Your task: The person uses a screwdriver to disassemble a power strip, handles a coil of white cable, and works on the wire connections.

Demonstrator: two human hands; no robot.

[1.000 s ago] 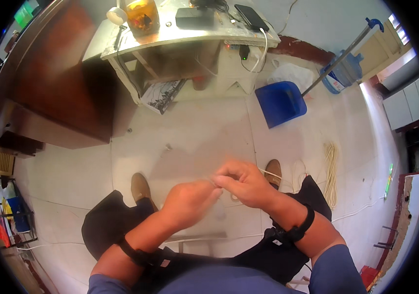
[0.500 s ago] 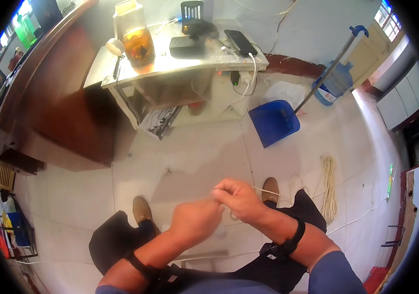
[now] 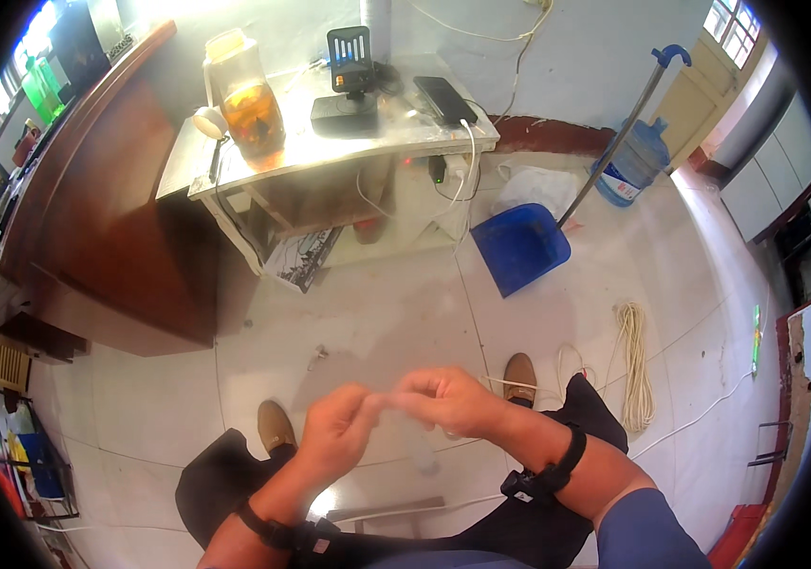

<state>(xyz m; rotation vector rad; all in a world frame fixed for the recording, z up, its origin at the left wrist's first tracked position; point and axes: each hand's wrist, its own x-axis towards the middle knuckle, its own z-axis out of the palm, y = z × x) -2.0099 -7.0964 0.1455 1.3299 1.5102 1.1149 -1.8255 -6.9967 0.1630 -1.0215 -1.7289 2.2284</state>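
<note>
Both my hands are raised in front of my lap, their fingertips meeting in a pinch. My left hand (image 3: 334, 431) is closed, thumb against bent fingers; motion blur hides what lies between them. My right hand (image 3: 451, 402) is closed the same way, with a thin white cable (image 3: 546, 390) running out from it to the right, past my shoe. Whatever sits at the joined fingertips is too small and smeared to make out. On the floor to the right lies a loose coil of the cream-white cable (image 3: 635, 370).
Ahead stands a white table (image 3: 315, 156) with a jar of amber liquid (image 3: 254, 114), a black stand (image 3: 349, 71) and a phone (image 3: 442, 99). A blue dustpan (image 3: 522, 248) and a water jug (image 3: 635, 161) are at the right. A brown wooden desk (image 3: 130, 218) fills the left.
My left hand has moved left and turned, and its fingers now point toward the right hand. The right hand has shifted slightly left and down. The head view has tilted a little.
</note>
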